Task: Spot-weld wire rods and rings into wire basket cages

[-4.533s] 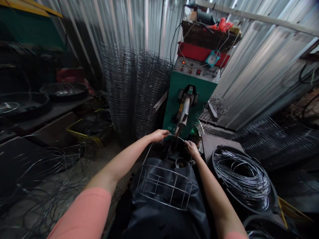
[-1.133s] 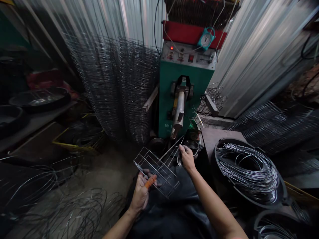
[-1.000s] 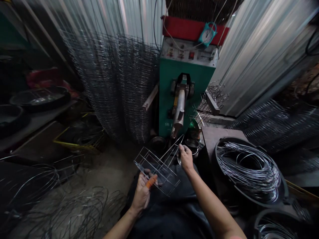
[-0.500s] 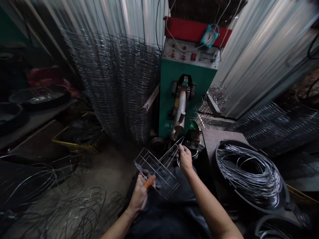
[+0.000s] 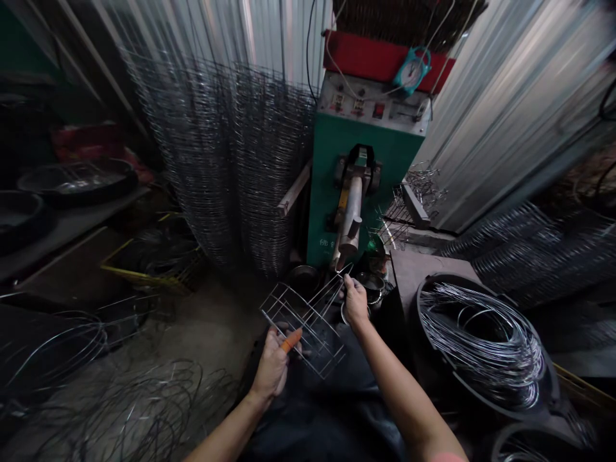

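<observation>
A green machine [image 5: 389,173] is standing directly beyond the fingers, its metal arm [image 5: 353,199] being angled down towards them. Stacked wire grids [image 5: 269,167] are standing beyond and to the left of the fingers. To the right of the fingers, a round tub [image 5: 447,378] is being supported on the counter [image 5: 433,260], and bundled wires [image 5: 514,346] are being contained in it. A wire frame [image 5: 302,324] is being held between the two hands, its narrow end being presented just below the arm's tip. The frame's gridded part is being clamped at one edge by the fingers of the left hand [image 5: 274,366]; the narrow end is being pinched by the fingers of the right hand [image 5: 355,301]. On the left thumb, an orange wrap [image 5: 291,340] is being worn. As judged from its shape, the frame is apparently nearing completion, crossed wires and long bars already being united in one piece. Any work left is probably being confined to the narrow end, where contact with the tip is being obscured.
</observation>
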Demonstrator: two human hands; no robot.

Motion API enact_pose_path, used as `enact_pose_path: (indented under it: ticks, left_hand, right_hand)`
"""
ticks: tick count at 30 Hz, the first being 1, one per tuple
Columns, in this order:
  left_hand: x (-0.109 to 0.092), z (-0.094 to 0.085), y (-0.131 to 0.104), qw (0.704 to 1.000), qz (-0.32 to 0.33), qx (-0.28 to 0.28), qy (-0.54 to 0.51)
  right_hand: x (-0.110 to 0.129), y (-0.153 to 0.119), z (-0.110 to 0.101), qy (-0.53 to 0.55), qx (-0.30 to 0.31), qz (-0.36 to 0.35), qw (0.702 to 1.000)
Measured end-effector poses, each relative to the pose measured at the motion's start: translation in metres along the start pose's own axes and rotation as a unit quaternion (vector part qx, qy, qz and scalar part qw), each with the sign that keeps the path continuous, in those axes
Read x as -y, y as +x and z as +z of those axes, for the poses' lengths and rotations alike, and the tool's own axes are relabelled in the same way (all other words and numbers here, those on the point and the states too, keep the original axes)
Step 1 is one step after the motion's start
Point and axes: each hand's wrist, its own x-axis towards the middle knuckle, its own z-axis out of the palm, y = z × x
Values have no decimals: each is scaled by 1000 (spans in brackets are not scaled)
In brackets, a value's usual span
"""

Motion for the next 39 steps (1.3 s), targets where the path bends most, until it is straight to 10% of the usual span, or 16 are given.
enact_pose_path:
  ticks: [11, 21, 39]
  left_hand:
    - [-10, 12, 4, 1000, -25, -17, -2]
    - [-6, 12, 5, 1000, 13, -7, -1]
    - [-6, 7, 18, 999, -9, -22, -49]
  right_hand:
    - [12, 12, 0, -36, -2, 22, 999]
    - [19, -72, -78, -249, 226, 76, 939]
    - [4, -84, -69, -230, 240, 29, 943]
